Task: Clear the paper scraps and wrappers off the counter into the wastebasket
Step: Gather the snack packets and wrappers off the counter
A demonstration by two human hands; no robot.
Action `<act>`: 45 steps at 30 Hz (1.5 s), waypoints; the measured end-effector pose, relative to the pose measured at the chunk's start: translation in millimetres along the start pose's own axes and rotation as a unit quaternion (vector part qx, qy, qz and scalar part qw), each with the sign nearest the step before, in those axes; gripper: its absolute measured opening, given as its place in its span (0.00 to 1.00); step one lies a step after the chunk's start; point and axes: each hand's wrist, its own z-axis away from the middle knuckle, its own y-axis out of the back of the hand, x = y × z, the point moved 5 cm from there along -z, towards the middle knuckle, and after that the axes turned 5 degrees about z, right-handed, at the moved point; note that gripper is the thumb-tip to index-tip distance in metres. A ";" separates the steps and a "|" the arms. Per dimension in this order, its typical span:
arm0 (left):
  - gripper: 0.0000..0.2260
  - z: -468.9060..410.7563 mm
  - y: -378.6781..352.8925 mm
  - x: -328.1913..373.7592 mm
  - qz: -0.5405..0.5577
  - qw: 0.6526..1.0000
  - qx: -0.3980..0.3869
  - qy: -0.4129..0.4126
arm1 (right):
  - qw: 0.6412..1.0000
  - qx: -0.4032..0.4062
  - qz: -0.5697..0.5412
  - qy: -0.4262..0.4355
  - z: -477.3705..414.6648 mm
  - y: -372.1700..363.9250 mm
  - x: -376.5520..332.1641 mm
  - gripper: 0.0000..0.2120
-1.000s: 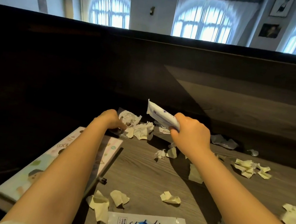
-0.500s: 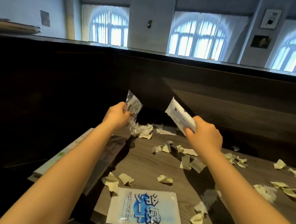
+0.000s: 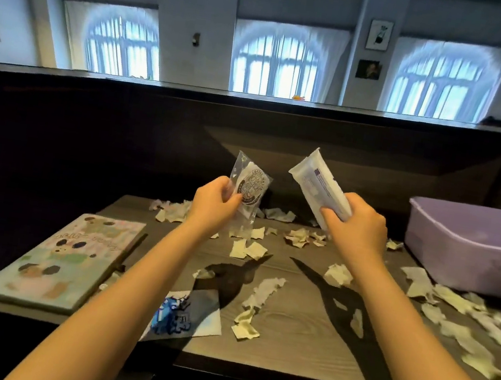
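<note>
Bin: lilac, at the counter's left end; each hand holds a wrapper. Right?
No. The head view shows the bin at the counter's right end, not left. The left hand holds a clear wrapper, the right hand a white packet.

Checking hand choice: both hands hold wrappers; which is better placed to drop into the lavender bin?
Probably right: the right hand, gripping the white wrapper, is nearer the lavender bin; the left hand, holding the clear wrapper, is farther.
</note>
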 end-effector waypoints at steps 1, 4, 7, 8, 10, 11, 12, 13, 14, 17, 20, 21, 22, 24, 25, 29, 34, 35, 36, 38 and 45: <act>0.05 3.2 -13.1 8.6 0.004 1.000 -0.009 -0.006 | 1.000 0.007 -0.006 -0.006 1.1 10.2 10.7 0.15; 0.04 7.7 -51.5 32.7 0.021 0.999 -0.033 -0.013 | 0.999 0.029 -0.013 -0.017 1.5 38.8 42.1 0.17; 0.06 7.9 -88.0 59.6 0.035 0.998 -0.042 -0.033 | 0.998 0.055 0.005 -0.020 -5.0 69.0 71.6 0.18; 0.07 7.0 -99.5 68.6 0.036 0.997 -0.043 -0.043 | 0.998 0.062 0.015 -0.019 -8.4 78.9 81.2 0.18; 0.07 4.4 -120.7 88.5 0.036 0.996 -0.047 -0.061 | 0.996 0.077 0.048 -0.016 -16.5 98.7 100.3 0.16; 0.07 2.3 -130.8 98.5 0.036 0.996 -0.049 -0.069 | 0.994 0.085 0.068 -0.016 -21.9 107.6 109.9 0.16; 0.07 -0.1 -140.7 109.0 0.039 0.995 -0.050 -0.077 | 0.992 0.092 0.084 -0.018 -27.8 115.7 119.7 0.15; 0.06 -3.3 -150.5 118.8 0.042 0.994 -0.053 -0.086 | 0.990 0.098 0.097 -0.021 -34.5 122.9 129.0 0.14; 0.05 -6.4 -160.2 128.7 0.043 0.993 -0.057 -0.091 | 0.988 0.103 0.111 -0.024 -42.0 129.3 137.4 0.14; 0.04 -16.9 -189.1 155.3 0.037 0.991 -0.080 -0.099 | 0.977 0.104 0.182 -0.034 -65.1 143.0 159.4 0.15; 0.04 -27.2 -215.1 175.8 0.028 0.990 -0.097 -0.103 | 0.962 0.089 0.256 -0.044 -88.6 150.5 180.8 0.15; 0.03 -30.1 -222.8 180.8 0.030 0.989 -0.103 -0.100 | 0.955 0.075 0.280 -0.055 -96.2 151.7 188.8 0.14; 0.03 -32.4 -229.8 185.4 0.032 0.989 -0.108 -0.097 | 0.947 0.057 0.308 -0.068 -102.7 152.3 196.8 0.14; 0.03 -34.3 -242.2 193.5 0.035 0.988 -0.116 -0.094 | 0.929 0.013 0.360 -0.087 -111.0 151.1 210.4 0.15; 0.03 -34.5 -248.0 196.8 0.037 0.988 -0.120 -0.094 | 0.920 -0.007 0.381 -0.088 -113.3 149.1 216.3 0.16; 0.02 -35.1 -267.4 205.2 0.029 0.987 -0.122 -0.098 | 0.899 -0.094 0.414 -0.104 -116.9 136.7 233.8 0.17; 0.05 -41.4 -281.8 215.3 0.021 0.987 -0.113 -0.112 | 0.917 -0.168 0.335 -0.135 -116.5 127.8 246.5 0.20; 0.06 -43.9 -284.8 218.5 0.018 0.987 -0.108 -0.118 | 0.919 -0.171 0.330 -0.131 -116.1 128.3 248.9 0.20; 0.07 -46.2 -288.4 222.4 0.008 0.986 -0.103 -0.130 | 0.921 -0.169 0.325 -0.131 -115.4 129.8 251.0 0.19; 0.08 -48.4 -298.2 233.9 -0.061 0.978 -0.091 -0.175 | 0.927 -0.152 0.311 -0.142 -114.3 135.4 255.9 0.21; 0.13 -27.7 -359.2 256.2 -0.348 0.870 -0.168 -0.306 | 0.951 -0.088 0.251 -0.157 -110.8 148.5 264.4 0.22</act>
